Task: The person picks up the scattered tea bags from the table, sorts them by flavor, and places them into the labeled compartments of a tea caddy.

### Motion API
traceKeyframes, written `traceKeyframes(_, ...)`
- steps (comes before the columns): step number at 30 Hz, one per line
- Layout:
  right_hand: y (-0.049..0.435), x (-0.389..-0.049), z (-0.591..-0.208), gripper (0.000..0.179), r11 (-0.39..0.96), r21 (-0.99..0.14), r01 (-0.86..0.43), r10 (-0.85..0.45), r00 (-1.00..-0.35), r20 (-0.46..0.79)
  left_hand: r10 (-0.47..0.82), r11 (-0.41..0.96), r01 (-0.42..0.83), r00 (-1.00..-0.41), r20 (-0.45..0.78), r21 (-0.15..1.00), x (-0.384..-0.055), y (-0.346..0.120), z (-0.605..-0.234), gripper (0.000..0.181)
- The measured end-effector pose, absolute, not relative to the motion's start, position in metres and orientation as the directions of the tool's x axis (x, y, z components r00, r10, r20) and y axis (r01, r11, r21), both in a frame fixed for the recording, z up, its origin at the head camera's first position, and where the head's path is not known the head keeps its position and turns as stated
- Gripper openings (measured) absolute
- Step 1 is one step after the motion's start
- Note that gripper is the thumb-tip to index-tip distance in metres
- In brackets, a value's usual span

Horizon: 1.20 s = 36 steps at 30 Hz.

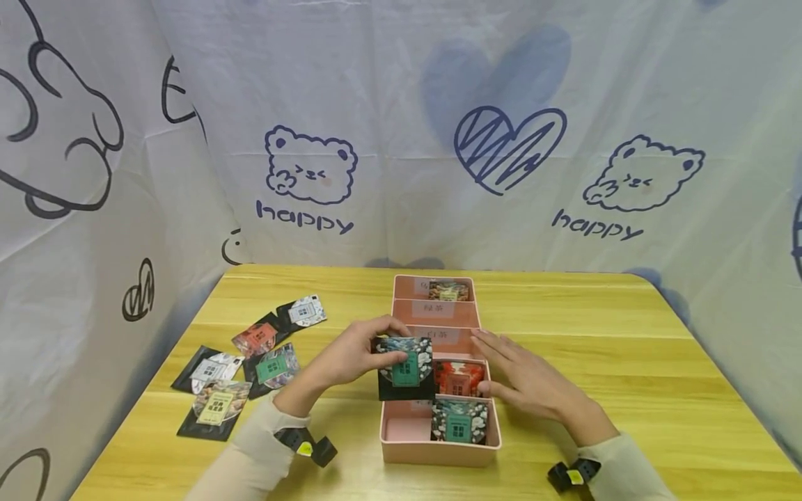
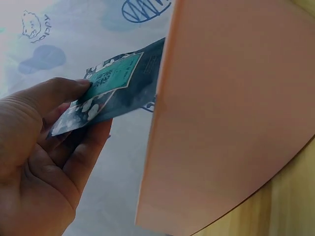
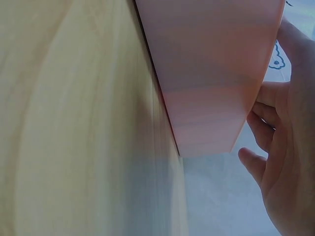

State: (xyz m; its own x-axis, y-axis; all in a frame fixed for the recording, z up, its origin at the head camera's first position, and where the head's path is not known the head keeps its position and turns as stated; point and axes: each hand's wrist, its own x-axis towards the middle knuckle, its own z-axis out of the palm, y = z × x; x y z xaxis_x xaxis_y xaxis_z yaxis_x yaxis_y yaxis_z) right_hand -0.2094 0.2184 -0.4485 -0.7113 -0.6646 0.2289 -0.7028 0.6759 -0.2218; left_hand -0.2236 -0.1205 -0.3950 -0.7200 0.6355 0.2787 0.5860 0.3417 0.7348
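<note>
My left hand (image 1: 357, 356) pinches a dark tea sachet (image 1: 407, 391) with a green label, thumb on its printed face. The sachet hangs over the left side of a long pink divided box (image 1: 441, 456). In the left wrist view the sachet (image 2: 140, 81) overlaps the box's upper edge. My right hand (image 1: 532, 379) lies along the box's right rim, fingers extended and fingertips right at the edge. A matching green-labelled sachet (image 1: 460, 423) sits in the front compartment, a red sachet (image 1: 460, 379) in the one behind. Another sachet (image 1: 449, 291) lies in the farthest compartment.
Left of the box several sachets lie loosely on the wooden table (image 1: 601, 334): a white-labelled one (image 1: 305, 313), a red one (image 1: 255, 337), a green-labelled one (image 1: 273, 367) and a yellow-labelled one (image 1: 214, 410) among them. A printed cloth (image 1: 401, 83) hangs behind and at the left.
</note>
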Motion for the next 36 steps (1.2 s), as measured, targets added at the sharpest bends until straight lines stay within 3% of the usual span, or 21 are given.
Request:
traceKeyframes(13,0.218,-0.209,-0.451,0.074,0.671,-0.233,-0.704,-0.665,-0.711,0.23,0.682,0.336,0.571,-0.696,0.225,0.749,-0.209,-0.105,-0.409,0.025)
traceKeyframes(26,0.219,-0.21,-0.449,0.073,0.664,-0.235,-0.71,-0.669,-0.704,0.239,0.706,0.41,0.809,-0.574,0.415,0.421,-0.203,-0.104,-0.421,0.031)
traceKeyframes(30,0.219,-0.21,-0.45,0.073,0.667,-0.228,-0.709,-0.667,-0.705,0.242,0.705,0.408,0.796,-0.585,0.4,0.446,-0.202,-0.106,-0.423,0.029)
traceKeyframes(36,0.219,-0.21,-0.45,0.073,0.664,-0.244,-0.706,-0.665,-0.708,0.24,0.693,0.378,0.719,-0.637,0.336,0.583,-0.196,-0.106,-0.422,0.028)
